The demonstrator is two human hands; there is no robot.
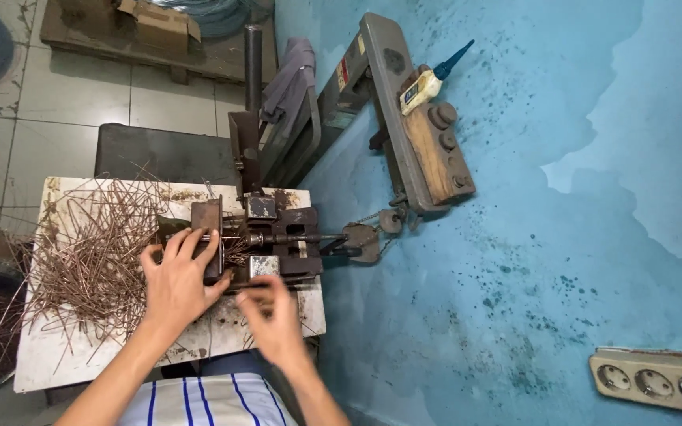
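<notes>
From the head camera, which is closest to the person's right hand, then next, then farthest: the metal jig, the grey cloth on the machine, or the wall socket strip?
1. Metal jig: just above the right hand, on the table.
2. Grey cloth: farther up, draped over the machine.
3. Wall socket strip: far right, at the lower corner.

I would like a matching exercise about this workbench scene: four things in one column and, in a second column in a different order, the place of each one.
Things:
1. pile of thin copper-coloured bent wires
2. small yellow bottle with a dark blue nozzle
3. beige wall socket strip
4. left hand

Places:
a. low on the blue wall, at the right edge of the view
b. on the left part of the white table top
c. against the rusty metal bending jig
d. on the wooden block of the grey machine arm

Pairs: 1-b, 2-d, 3-a, 4-c
</notes>
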